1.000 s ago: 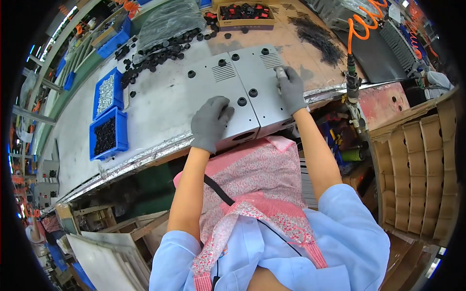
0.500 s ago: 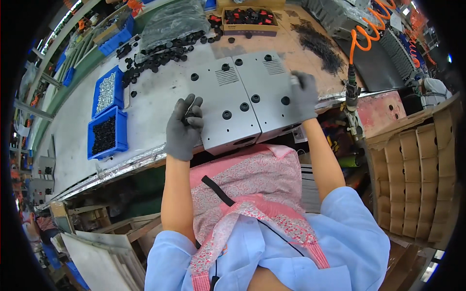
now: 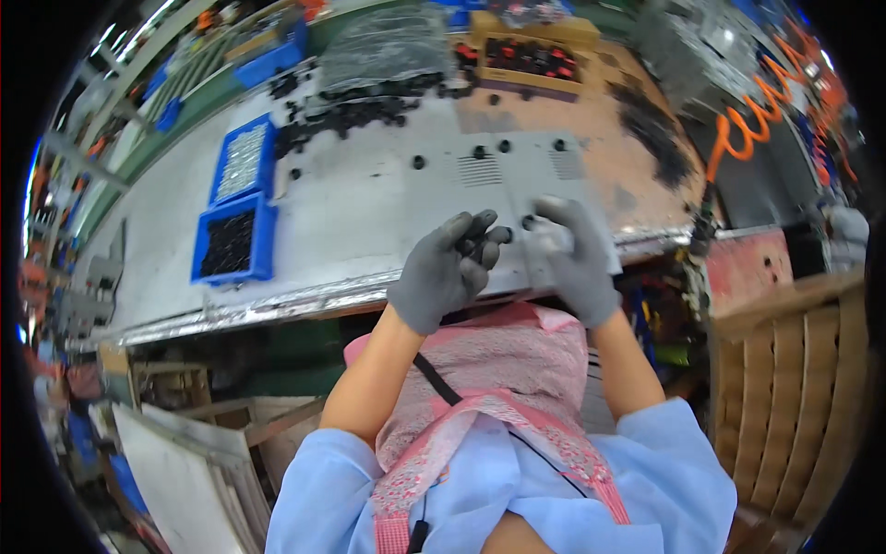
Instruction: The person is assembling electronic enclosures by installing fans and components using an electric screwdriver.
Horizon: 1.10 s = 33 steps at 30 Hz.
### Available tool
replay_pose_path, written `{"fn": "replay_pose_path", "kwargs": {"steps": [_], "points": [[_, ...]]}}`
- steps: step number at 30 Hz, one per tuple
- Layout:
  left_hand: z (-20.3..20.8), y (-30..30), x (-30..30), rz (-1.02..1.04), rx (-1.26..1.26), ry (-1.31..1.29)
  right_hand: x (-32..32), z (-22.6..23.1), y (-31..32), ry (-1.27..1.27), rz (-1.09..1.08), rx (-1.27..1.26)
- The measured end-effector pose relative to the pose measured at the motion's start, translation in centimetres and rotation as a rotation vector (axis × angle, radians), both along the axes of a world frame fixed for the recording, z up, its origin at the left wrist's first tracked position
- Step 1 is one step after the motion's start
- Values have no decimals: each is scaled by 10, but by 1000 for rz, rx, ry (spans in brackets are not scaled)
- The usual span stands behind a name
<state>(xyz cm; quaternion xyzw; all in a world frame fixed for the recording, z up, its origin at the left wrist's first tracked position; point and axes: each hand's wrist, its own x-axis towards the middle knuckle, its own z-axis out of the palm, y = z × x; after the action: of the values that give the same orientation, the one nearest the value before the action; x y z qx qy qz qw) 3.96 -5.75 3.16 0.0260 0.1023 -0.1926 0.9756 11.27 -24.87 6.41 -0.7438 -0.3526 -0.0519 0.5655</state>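
Two grey metal housings (image 3: 480, 198) lie side by side on the bench, with vent slots and round black rubber feet (image 3: 559, 145) on top. My left hand (image 3: 438, 277), in a grey glove, is over the near part of the left housing. Its fingers curl around small black pieces that look like rubber feet. My right hand (image 3: 583, 268), also gloved, hovers over the right housing with its fingers bent toward the left hand. Motion smears its fingertips, and a pale blur there cannot be made out. The hands hide the near feet on the housings.
At left stand a blue bin of silvery small parts (image 3: 244, 166) and a blue bin of black screws (image 3: 229, 244). Loose black feet (image 3: 355, 118) lie beside a plastic bag (image 3: 383, 51). A carton (image 3: 531, 78) stands behind; a tool on an orange coiled hose (image 3: 738, 134) hangs right.
My left hand has moved right from the housing's side to over it. My right hand has come down and inward from the right edge. The view has shifted, so the bench appears moved.
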Motion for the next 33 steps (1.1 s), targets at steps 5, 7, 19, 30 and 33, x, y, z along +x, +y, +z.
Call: {"fn": "replay_pose_path", "kwargs": {"steps": [5,7,19,30,33], "points": [[-70,105,35,498,954,-254,30,-43,-71,231,-273,-68],[-61,134,41,599,1102,-231,34,-40,-93,238,-439,-102],[11,288,-11,740,2682,292,154,-58,-266,-28,-896,-62],[11,351,12,-48,2786,780,208,-109,-328,374,-715,170],[19,348,20,-38,2752,733,202,-107,-318,557,-790,230]]}}
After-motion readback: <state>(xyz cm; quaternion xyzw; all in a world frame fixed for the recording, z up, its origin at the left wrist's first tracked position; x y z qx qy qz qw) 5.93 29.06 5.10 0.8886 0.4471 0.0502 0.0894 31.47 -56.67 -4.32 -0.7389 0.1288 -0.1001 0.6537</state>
